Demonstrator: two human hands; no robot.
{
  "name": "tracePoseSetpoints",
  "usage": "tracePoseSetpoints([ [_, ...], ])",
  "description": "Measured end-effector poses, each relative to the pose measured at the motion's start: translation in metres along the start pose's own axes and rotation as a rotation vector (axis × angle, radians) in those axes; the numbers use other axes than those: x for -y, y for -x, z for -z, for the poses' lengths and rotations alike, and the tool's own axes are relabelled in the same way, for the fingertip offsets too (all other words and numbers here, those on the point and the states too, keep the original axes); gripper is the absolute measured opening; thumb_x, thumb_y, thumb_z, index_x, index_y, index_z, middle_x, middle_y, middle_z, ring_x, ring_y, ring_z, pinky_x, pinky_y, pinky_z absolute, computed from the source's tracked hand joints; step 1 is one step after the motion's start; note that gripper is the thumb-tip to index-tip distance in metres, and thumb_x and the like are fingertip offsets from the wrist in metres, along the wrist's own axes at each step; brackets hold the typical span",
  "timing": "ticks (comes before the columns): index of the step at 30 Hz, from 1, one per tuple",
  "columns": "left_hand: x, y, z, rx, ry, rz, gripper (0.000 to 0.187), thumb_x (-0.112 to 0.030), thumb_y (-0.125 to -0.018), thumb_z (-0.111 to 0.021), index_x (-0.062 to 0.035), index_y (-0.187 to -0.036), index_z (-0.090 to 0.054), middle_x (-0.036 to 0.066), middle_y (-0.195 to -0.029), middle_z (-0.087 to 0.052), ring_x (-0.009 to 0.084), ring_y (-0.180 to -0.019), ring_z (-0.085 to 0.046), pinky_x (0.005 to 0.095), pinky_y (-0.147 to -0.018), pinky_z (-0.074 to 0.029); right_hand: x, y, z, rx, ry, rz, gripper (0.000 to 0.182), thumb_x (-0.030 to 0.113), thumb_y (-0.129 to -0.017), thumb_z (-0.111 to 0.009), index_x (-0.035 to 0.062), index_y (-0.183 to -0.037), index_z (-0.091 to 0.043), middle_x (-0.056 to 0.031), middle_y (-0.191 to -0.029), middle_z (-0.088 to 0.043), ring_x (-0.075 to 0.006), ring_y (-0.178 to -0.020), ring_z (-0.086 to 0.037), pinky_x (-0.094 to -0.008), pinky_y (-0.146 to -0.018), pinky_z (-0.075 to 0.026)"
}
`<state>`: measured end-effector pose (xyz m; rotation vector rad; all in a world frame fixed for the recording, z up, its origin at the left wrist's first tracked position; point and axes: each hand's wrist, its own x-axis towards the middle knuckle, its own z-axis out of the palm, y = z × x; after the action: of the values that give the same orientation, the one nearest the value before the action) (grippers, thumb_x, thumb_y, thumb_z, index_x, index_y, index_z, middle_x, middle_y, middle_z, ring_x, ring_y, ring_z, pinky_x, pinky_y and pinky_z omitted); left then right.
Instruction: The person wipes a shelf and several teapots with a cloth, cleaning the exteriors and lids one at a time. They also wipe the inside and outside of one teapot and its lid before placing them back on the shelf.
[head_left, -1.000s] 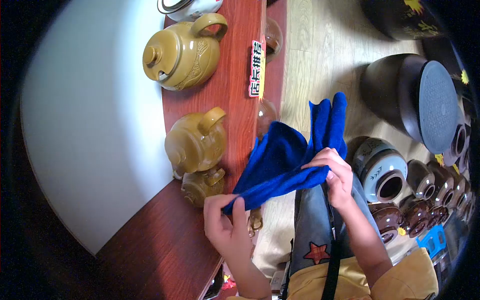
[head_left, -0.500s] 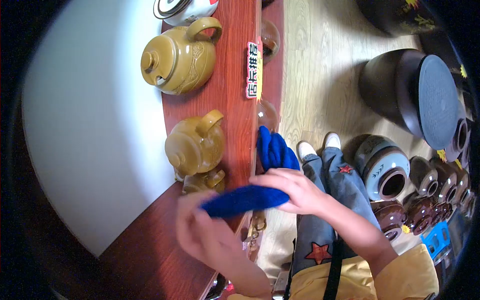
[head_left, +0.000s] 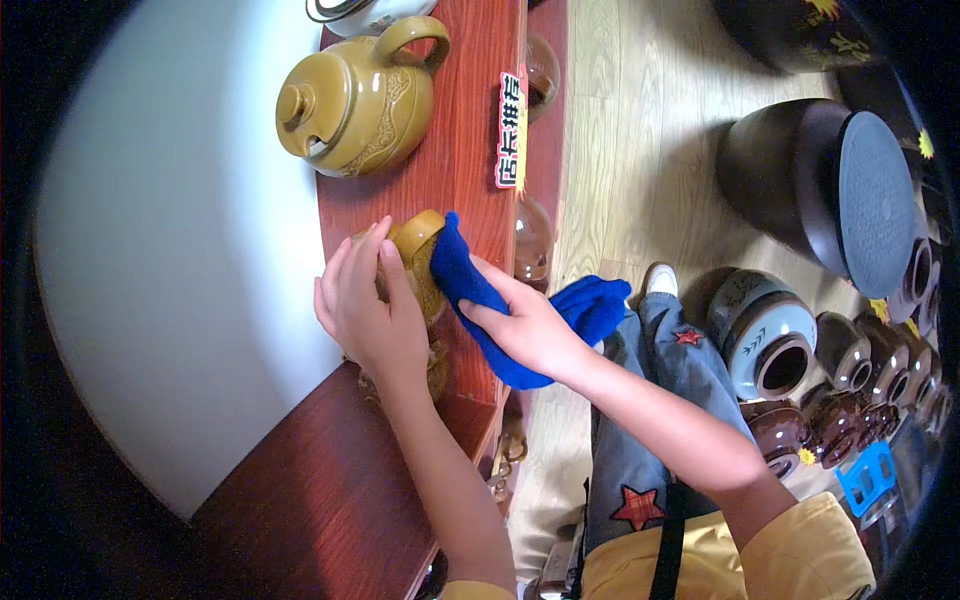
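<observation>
While the left fingers (head_left: 373,256), slightly apart, partly cover the teapot (head_left: 430,292), the right fingers (head_left: 503,284) clamp a blue cloth (head_left: 458,262)
Just beyond them, its end meets the handle (head_left: 418,232)

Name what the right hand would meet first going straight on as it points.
Beyond its blue cloth, the right hand would probably meet the mustard-brown ceramic pot handle; depth unclear.

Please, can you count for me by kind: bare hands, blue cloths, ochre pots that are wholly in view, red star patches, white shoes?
Bare hands: 2 (left hand, right hand)
Blue cloth: 1
Ochre pot wholly in view: 1
Red star patches: 2
White shoe: 1
Total: 7
</observation>
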<state>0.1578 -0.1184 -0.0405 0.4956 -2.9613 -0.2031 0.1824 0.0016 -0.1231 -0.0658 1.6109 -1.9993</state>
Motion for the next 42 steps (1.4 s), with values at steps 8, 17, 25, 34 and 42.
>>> tracePoseSetpoints([
  [8,0.001,-0.001,-0.006,-0.061,-0.089,-0.073,0.022,-0.028,-0.087,-0.057,-0.0268,-0.106,-0.067,-0.007,-0.107,-0.064,0.0184,-0.107,-0.053,0.0374,-0.094,-0.035,0.04,-0.019,-0.004,0.045,0.585,0.034,0.059,0.021,-0.075,-0.065,0.0112,-0.129,-0.045,-0.021,-0.095,-0.059,-0.0382,-0.079,-0.063,-0.0448,-0.07,-0.052],
  [17,-0.003,-0.002,-0.006,-0.095,-0.152,-0.057,0.021,-0.028,-0.085,-0.061,-0.0236,-0.103,-0.07,-0.005,-0.101,-0.067,0.0179,-0.099,-0.055,0.0317,-0.09,-0.041,0.049,-0.051,0.008,0.196,0.89,0.005,0.035,0.019,-0.075,-0.063,0.0056,-0.105,-0.053,-0.0168,-0.074,-0.062,-0.0361,-0.07,-0.063,-0.0456,-0.064,-0.051],
  [25,-0.003,-0.002,-0.008,-0.068,-0.126,-0.04,0.02,-0.028,-0.086,-0.06,-0.0281,-0.103,-0.069,-0.01,-0.1,-0.065,0.0155,-0.102,-0.054,0.0349,-0.091,-0.036,0.042,0.0,0.028,0.3,0.785,-0.066,0.061,0.02,-0.074,-0.063,0.0113,-0.132,-0.044,-0.0186,-0.084,-0.063,-0.0349,-0.073,-0.064,-0.0439,-0.068,-0.052],
  [34,-0.004,-0.003,-0.003,-0.242,0.035,-0.091,0.019,-0.018,-0.085,-0.061,-0.0101,-0.101,-0.068,0.007,-0.105,-0.065,0.0227,-0.103,-0.056,0.0365,-0.092,-0.04,0.01,0.014,0.037,0.057,0.285,-0.131,0.055,0.025,-0.08,-0.056,0.0075,-0.13,-0.04,-0.0247,-0.103,-0.046,-0.0427,-0.091,-0.055,-0.044,-0.082,-0.046],
  [42,0.018,0.012,-0.009,-0.349,0.268,0.41,0.032,-0.021,-0.087,-0.06,-0.0032,-0.114,-0.058,0.013,-0.116,-0.054,0.0268,-0.109,-0.051,0.0376,-0.097,-0.038,0.035,-0.027,0.016,-0.066,0.242,0.075,0.054,0.004,-0.079,-0.047,0.0087,-0.132,-0.038,-0.0201,-0.129,-0.04,-0.0422,-0.091,-0.057,-0.0459,-0.081,-0.047],
])
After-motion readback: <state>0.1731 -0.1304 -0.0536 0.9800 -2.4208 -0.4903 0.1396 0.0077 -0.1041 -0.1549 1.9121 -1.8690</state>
